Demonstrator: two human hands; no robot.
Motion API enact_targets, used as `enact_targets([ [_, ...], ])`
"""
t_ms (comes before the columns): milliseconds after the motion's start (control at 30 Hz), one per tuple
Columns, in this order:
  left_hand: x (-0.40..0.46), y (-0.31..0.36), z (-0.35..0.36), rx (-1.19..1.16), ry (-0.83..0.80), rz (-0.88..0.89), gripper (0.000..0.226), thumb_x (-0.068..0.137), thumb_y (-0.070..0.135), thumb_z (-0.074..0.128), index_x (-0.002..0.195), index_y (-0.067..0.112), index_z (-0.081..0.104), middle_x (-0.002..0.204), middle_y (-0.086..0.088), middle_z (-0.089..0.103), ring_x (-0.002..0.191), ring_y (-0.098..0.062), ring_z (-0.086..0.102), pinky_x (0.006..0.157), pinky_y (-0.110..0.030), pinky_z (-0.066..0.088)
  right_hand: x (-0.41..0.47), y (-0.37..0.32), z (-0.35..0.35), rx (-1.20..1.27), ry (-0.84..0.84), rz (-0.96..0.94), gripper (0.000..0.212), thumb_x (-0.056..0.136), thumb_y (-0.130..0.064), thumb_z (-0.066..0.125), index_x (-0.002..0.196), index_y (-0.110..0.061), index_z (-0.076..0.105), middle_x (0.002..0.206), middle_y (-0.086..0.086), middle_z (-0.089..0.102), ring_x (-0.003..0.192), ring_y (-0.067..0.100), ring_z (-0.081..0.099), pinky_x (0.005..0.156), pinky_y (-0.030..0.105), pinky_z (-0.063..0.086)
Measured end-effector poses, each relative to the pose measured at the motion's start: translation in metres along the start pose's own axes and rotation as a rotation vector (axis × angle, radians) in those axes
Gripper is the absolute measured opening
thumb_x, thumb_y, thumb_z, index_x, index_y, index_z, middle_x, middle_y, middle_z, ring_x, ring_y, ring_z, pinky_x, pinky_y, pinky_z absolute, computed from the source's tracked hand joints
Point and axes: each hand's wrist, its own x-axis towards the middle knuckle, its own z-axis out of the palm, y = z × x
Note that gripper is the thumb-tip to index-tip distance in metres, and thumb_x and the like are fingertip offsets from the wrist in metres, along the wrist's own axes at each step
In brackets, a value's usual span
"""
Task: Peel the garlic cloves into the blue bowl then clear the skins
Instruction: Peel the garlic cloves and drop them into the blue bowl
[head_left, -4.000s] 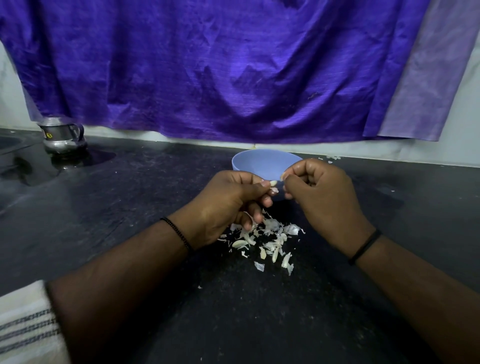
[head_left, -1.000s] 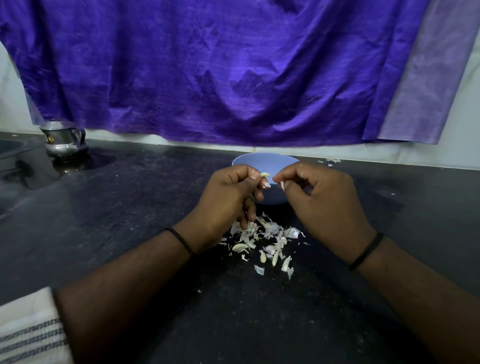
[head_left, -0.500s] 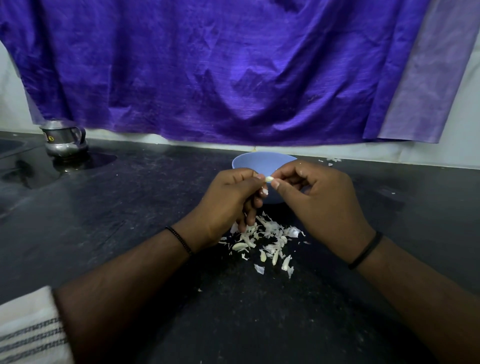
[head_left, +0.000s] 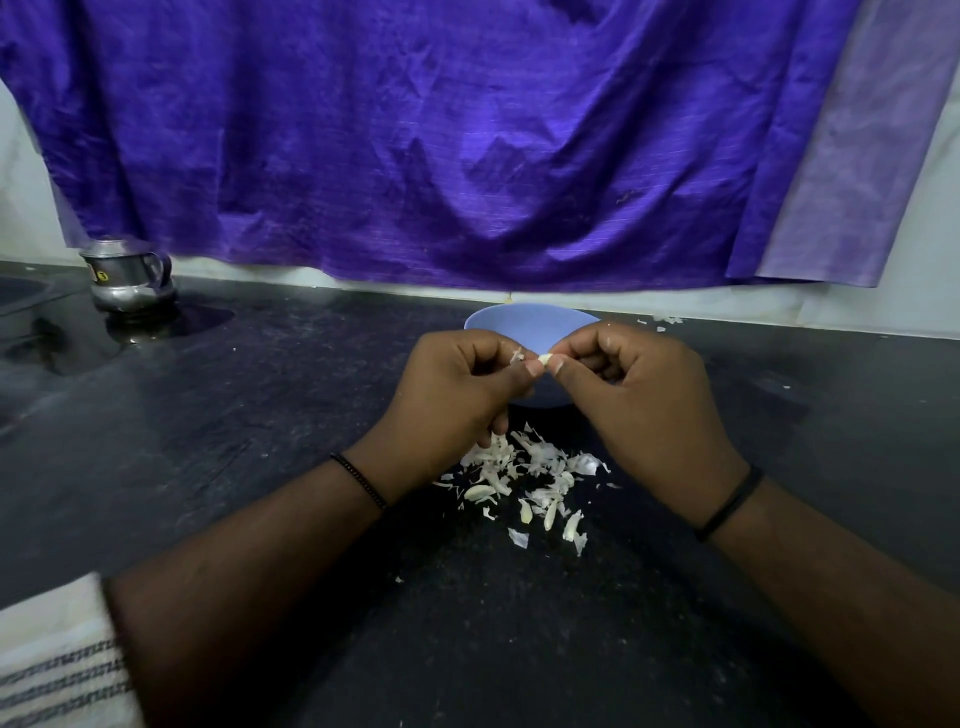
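Peeling is in hand: the garlic clove (head_left: 544, 358) sits pinched between the thumb and forefinger tips of the right hand (head_left: 644, 400), just in front of the blue bowl (head_left: 530, 325) and above the black counter (head_left: 260, 405). The left hand (head_left: 457, 400) is closed on a flake of skin (head_left: 516, 356) that touches the clove or lies just beside it; whether the flake is attached cannot be told.

Handling notes, as judgement:
- The clove is small, light and firm. A peeled surface is likely slick, so hold it at the two ends, not across the smooth flanks.
- The skin is papery, thin and brittle. It tears into scraps rather than lifting whole; take it at a loose edge with the fingernail.
- Excess pressure may bruise the clove or shoot it out of the pinch.

The pile of skins (head_left: 524, 483) lies on the counter below the hands, near the bowl. Some paler, fuller pieces in it may be cloves; this cannot be confirmed. The bowl contents are hidden.
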Motion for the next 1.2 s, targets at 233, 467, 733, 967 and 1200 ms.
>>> enact_targets([
  [233,-0.0019,-0.0006,0.001,0.402,0.085,0.266,0.009,0.087,0.019,0.075,0.08,0.015,0.078,0.065,0.016,0.066,0.054,0.003,0.057,0.053,-0.014,0.043,-0.0008,-0.0028,-0.0047,-0.358,-0.011,-0.171,0.015,0.082,-0.035,0.062,0.081,-0.026,0.073,0.068,-0.013,0.066,0.066,0.007,0.061,0.062,0.036,0.054],
  [467,-0.0049,0.0011,0.0009,0.36,0.067,0.289,0.008,0.089,0.012,0.073,0.083,0.012,0.079,0.064,0.019,0.066,0.053,0.0,0.064,0.054,-0.013,0.047,-0.0026,-0.0043,-0.0035,-0.421,-0.039,-0.188,0.023,0.082,-0.043,0.059,0.078,-0.027,0.074,0.066,-0.01,0.068,0.062,0.01,0.063,0.059,0.035,0.054],
  [733,-0.0046,-0.0031,0.0054,0.152,0.034,0.144,0.008,0.087,0.007,0.073,0.084,0.003,0.078,0.068,-0.003,0.074,0.06,-0.012,0.071,0.058,-0.024,0.056,-0.0034,-0.0005,-0.002,-0.368,-0.034,-0.161,0.015,0.079,-0.036,0.067,0.073,-0.025,0.072,0.062,-0.01,0.066,0.057,0.007,0.061,0.054,0.035,0.054],
  [967,-0.0059,-0.0029,0.0061,0.148,0.009,0.165,0.011,0.088,0.007,0.072,0.079,0.004,0.078,0.067,-0.004,0.073,0.058,-0.01,0.069,0.056,-0.021,0.053,-0.0041,-0.001,-0.0013,-0.415,0.002,-0.215,0.015,0.076,-0.032,0.063,0.066,-0.023,0.069,0.057,-0.009,0.06,0.056,0.009,0.055,0.051,0.035,0.05],
  [1200,-0.0012,-0.0013,0.0053,0.005,0.003,0.082,0.01,0.091,0.003,0.067,0.086,-0.004,0.073,0.068,-0.01,0.071,0.057,-0.021,0.069,0.05,-0.028,0.055,-0.0035,-0.0018,-0.0013,-0.186,-0.019,-0.06,0.013,0.078,-0.025,0.074,0.065,-0.023,0.069,0.057,-0.009,0.064,0.052,0.005,0.058,0.05,0.027,0.05],
])
